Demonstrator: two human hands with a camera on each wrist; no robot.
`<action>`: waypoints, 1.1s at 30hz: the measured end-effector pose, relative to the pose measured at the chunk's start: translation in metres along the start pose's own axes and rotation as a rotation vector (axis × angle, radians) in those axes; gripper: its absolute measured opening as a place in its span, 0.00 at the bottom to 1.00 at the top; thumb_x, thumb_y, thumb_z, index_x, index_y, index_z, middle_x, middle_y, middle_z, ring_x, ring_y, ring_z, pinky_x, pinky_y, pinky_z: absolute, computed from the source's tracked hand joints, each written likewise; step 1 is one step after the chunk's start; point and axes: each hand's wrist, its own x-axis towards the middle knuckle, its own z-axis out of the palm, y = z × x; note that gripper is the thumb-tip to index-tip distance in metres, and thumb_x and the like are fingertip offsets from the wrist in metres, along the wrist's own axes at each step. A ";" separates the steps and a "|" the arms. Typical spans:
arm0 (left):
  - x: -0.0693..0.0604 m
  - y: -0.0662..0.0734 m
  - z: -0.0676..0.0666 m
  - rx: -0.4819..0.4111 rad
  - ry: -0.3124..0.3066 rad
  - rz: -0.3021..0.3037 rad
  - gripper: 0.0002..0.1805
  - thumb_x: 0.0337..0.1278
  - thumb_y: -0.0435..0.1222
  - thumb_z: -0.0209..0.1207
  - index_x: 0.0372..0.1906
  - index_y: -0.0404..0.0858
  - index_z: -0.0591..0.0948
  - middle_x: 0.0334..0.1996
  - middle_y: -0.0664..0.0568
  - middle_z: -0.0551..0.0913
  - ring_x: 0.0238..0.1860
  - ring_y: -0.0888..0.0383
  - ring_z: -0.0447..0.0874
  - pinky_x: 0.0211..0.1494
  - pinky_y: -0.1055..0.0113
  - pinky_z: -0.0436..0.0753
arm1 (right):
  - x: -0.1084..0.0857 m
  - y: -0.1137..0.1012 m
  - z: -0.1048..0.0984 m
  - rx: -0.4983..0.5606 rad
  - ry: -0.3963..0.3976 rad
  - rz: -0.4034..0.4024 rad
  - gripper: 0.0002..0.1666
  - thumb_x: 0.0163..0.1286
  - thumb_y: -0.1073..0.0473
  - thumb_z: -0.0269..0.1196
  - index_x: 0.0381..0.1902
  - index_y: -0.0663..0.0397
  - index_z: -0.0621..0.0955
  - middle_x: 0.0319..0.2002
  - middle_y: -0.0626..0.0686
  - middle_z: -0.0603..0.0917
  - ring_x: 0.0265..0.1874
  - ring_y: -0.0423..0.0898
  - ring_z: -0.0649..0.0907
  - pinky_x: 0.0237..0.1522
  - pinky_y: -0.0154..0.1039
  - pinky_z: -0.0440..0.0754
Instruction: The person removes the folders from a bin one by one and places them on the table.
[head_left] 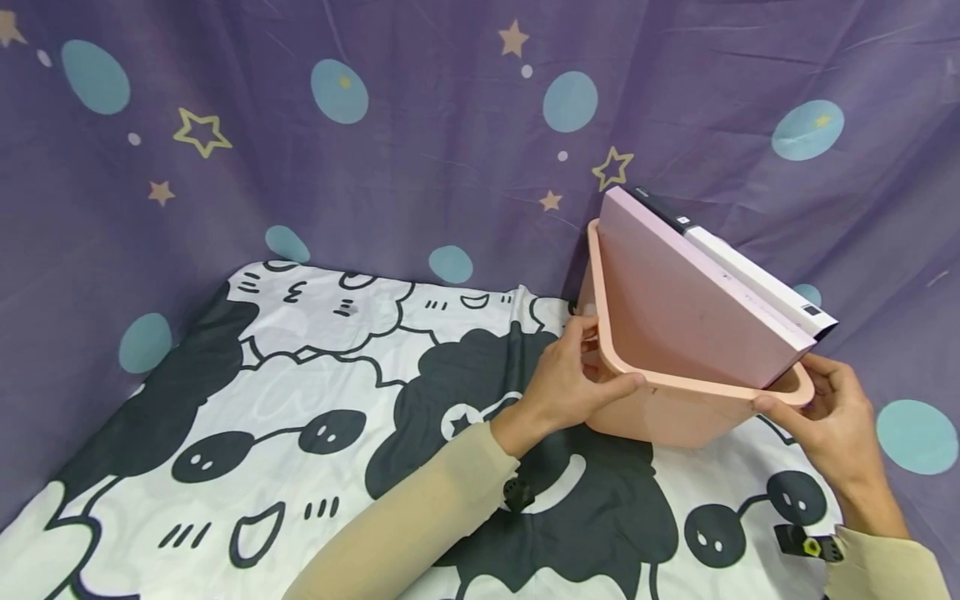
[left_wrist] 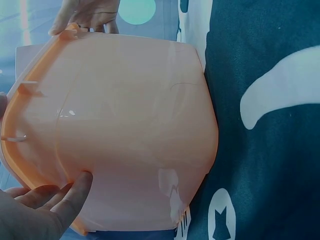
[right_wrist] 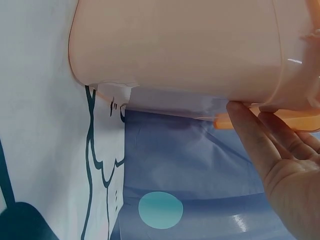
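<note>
The peach plastic bin [head_left: 652, 408] sits between the two hands, at the far right of the sheep-print cloth [head_left: 217, 392] and in front of the purple star-print curtain [head_left: 420, 183]. The left hand [head_left: 562, 383] grips it at the near left corner — thumb over the front rim, bent fingers on the side wall just under the lip, their tips touching the plastic in the left wrist view. The right hand [head_left: 832, 417] holds the near right corner, its thumb laid on the rim and its fingers curled round the outer side, below the edge.

Inside, a pink book [head_left: 697, 283] stands aslant, rising well above the rim; a black-and-white book [head_left: 757, 271] lies just behind it. The books' right ends reach over the rim, near the right hand's fingers. The bin's base is down at the cloth — whether all of it bears there, I cannot tell.
</note>
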 end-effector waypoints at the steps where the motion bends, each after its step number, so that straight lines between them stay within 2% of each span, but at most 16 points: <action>1: 0.000 0.000 0.000 0.000 0.000 0.000 0.39 0.43 0.43 0.73 0.59 0.41 0.65 0.48 0.53 0.79 0.38 0.64 0.82 0.37 0.65 0.84 | 0.000 0.000 0.000 0.019 0.000 -0.001 0.43 0.46 0.85 0.65 0.59 0.53 0.68 0.49 0.46 0.79 0.41 0.36 0.80 0.35 0.20 0.76; 5: 0.000 0.001 0.000 0.007 0.006 -0.007 0.39 0.42 0.43 0.73 0.59 0.40 0.65 0.47 0.53 0.78 0.39 0.65 0.82 0.37 0.66 0.83 | 0.000 -0.001 0.000 0.047 -0.007 -0.004 0.43 0.46 0.86 0.65 0.59 0.54 0.68 0.50 0.47 0.79 0.43 0.37 0.80 0.36 0.20 0.76; 10: -0.001 0.003 -0.001 0.008 0.001 -0.008 0.39 0.43 0.43 0.73 0.59 0.41 0.65 0.48 0.54 0.78 0.39 0.65 0.82 0.37 0.67 0.83 | 0.000 -0.003 -0.001 0.018 -0.010 0.006 0.44 0.46 0.85 0.65 0.59 0.52 0.68 0.50 0.45 0.79 0.42 0.35 0.80 0.36 0.20 0.76; 16: -0.004 0.002 -0.004 0.001 -0.008 -0.003 0.39 0.44 0.43 0.73 0.60 0.41 0.64 0.47 0.53 0.78 0.39 0.64 0.82 0.37 0.67 0.83 | 0.000 -0.003 0.001 0.112 -0.024 -0.004 0.43 0.45 0.87 0.64 0.58 0.55 0.68 0.49 0.47 0.79 0.41 0.36 0.81 0.36 0.21 0.77; 22: -0.005 0.003 -0.006 0.005 -0.007 0.002 0.38 0.44 0.42 0.73 0.59 0.40 0.64 0.46 0.53 0.78 0.38 0.65 0.82 0.37 0.67 0.84 | 0.000 -0.003 0.004 0.103 -0.028 -0.013 0.43 0.46 0.87 0.64 0.58 0.55 0.68 0.49 0.47 0.80 0.42 0.36 0.81 0.36 0.21 0.77; 29: -0.006 0.003 -0.008 0.002 -0.002 -0.004 0.38 0.42 0.41 0.73 0.58 0.41 0.65 0.45 0.54 0.79 0.37 0.65 0.82 0.37 0.66 0.84 | 0.000 -0.003 0.006 0.175 -0.038 -0.018 0.43 0.45 0.88 0.63 0.58 0.57 0.68 0.49 0.49 0.79 0.43 0.37 0.81 0.36 0.21 0.78; 33: -0.007 0.002 -0.009 0.000 -0.004 -0.008 0.38 0.43 0.42 0.73 0.58 0.40 0.65 0.45 0.54 0.79 0.36 0.63 0.83 0.37 0.66 0.84 | 0.001 -0.004 0.007 0.143 -0.043 -0.010 0.43 0.45 0.87 0.64 0.59 0.56 0.68 0.49 0.48 0.79 0.43 0.36 0.81 0.35 0.21 0.78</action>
